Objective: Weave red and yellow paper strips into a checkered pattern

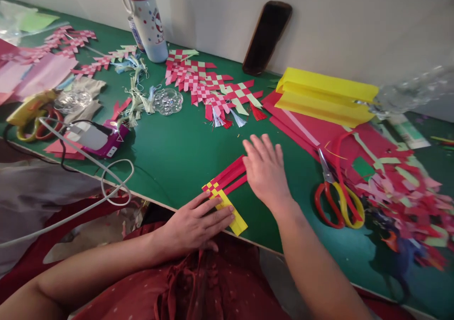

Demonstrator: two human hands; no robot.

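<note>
A small weave of red and yellow paper strips (234, 212) lies on the green table near its front edge. Its checkered corner is at the left, with red strips (229, 174) running up to the right and yellow ones running down to the right. My left hand (198, 220) rests flat with fingers spread, fingertips on the yellow strips and the checkered part. Over the far ends of the red strips lies my right hand (266, 168), fingers extended and slightly apart; it hides those ends.
Scissors (333, 204) lie right of my right hand, beside red sheets and a pile of paper scraps (407, 192). Folded yellow paper (326, 95), a leaning phone (266, 37), woven pieces (213, 85) and a bottle (151, 26) stand or lie behind. A white cable (117, 187) crosses the left edge.
</note>
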